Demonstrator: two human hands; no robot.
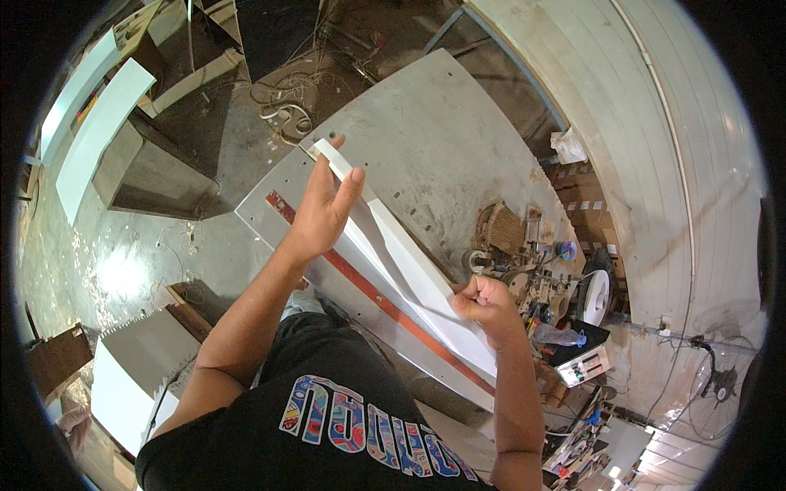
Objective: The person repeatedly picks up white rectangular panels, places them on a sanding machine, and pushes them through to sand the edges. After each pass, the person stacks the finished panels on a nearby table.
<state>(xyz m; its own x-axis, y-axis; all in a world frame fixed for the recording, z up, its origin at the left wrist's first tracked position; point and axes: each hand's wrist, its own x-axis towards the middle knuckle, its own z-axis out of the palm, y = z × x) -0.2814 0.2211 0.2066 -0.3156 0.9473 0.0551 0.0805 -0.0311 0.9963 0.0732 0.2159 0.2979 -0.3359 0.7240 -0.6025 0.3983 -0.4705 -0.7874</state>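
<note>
A long, narrow white board (401, 258) is held tilted over a grey metal machine table (393, 123). My left hand (323, 213) grips its far left end, fingers behind and thumb raised along the edge. Farther right and nearer, my right hand (485, 307) is closed on the board's upper long edge. Part of the board's near end lies behind my right wrist. An orange-red strip (381, 303) runs along the table's near side, below the board. Just beyond my right hand stands a machine head (532, 262) with rollers and fittings.
A white roll (598, 296) and a switch box (585, 366) stand right of the machine head. A fan (720, 383) is at far right. White boards (102, 135) lean over a cabinet-like box (160, 176) at left; more boards (123, 393) are stacked lower left.
</note>
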